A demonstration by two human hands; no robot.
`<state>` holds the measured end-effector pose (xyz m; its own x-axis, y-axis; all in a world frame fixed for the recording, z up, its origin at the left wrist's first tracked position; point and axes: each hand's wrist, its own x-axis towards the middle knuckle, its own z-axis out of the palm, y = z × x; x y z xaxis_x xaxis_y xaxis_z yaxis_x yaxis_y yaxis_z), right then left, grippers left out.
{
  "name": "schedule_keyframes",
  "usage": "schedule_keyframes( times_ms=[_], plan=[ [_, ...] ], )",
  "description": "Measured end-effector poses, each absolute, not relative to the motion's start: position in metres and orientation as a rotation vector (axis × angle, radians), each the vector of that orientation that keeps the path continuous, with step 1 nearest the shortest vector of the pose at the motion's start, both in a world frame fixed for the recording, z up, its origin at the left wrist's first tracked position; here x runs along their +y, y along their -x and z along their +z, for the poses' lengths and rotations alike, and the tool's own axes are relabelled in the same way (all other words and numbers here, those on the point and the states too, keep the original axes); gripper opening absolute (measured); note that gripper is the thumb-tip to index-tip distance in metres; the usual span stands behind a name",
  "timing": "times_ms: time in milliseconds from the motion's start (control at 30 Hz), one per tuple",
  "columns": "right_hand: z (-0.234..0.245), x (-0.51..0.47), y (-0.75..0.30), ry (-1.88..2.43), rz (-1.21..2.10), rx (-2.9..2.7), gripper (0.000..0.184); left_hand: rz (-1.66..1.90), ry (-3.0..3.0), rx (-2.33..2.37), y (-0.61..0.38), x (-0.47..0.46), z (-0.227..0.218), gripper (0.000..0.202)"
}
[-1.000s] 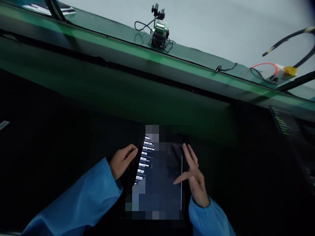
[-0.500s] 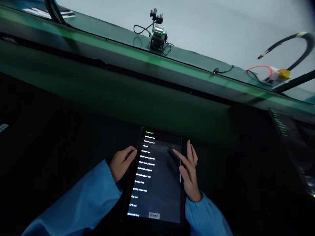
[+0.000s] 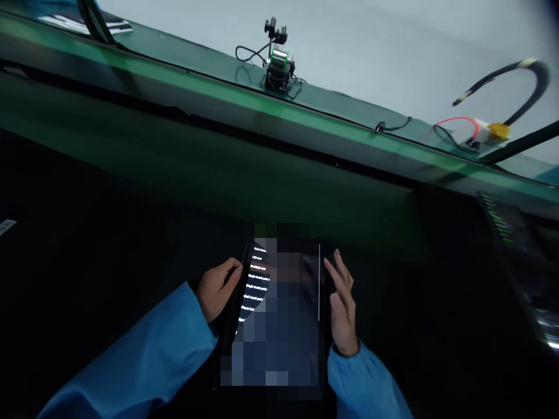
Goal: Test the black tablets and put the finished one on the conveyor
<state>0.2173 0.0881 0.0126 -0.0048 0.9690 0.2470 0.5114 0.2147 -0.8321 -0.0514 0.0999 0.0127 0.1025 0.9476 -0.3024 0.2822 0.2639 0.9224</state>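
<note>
1) A black-framed tablet [image 3: 288, 326] lies low in the view, a little right of centre, between the two hands and above a dark desk [image 3: 131, 250]; its long sides run away from the person; whether it rests flat or is propped up is too dark to tell
2) The screen is lit, dark grey-blue, with a column of white lines down its left side; "LCD test" and "Backlight test" can be read; coarse squares blot out much of the middle and lower part; a thin bright line runs down near the right edge
3) The left hand [image 3: 218, 289] is at the tablet's left edge; its thumb and forefinger come together at the tips and pinch that edge; the other fingers are tucked out of sight
4) The right hand [image 3: 344, 311] is by the right edge, its fingers [image 3: 336, 278] loosely spread and pointing away from the person, with the thumb apart and nothing in the grasp; the forefinger's tip is at the frame, but contact there cannot be told
5) Blue sleeves [image 3: 144, 343] cover both forearms
</note>
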Motion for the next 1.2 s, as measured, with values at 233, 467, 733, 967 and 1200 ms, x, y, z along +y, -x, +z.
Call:
schedule_keyframes(
  times_ms=[233,467,733,967,1200],
  plan=[
    [-0.007,0.095,-0.220,1.502,0.866,-1.504,0.050,0.867,-1.149,1.338,0.052,0.100,0.006,0.031],
    [0.020,0.082,-0.217,1.497,0.792,-1.665,0.088,0.922,-1.002,1.263,0.052,0.101,0.009,0.032],
    [0.047,0.001,-0.170,1.230,0.032,-2.364,0.037,0.919,-1.011,1.236,0.054,0.101,0.002,0.031],
    [0.032,-0.023,-0.176,1.146,-0.201,-2.341,0.012,0.925,-1.033,1.233,0.054,0.101,0.003,0.031],
    [0.022,-0.033,-0.182,1.243,-0.136,-2.294,0.019,0.922,-1.060,1.268,0.053,0.103,0.006,0.031]
  ],
)
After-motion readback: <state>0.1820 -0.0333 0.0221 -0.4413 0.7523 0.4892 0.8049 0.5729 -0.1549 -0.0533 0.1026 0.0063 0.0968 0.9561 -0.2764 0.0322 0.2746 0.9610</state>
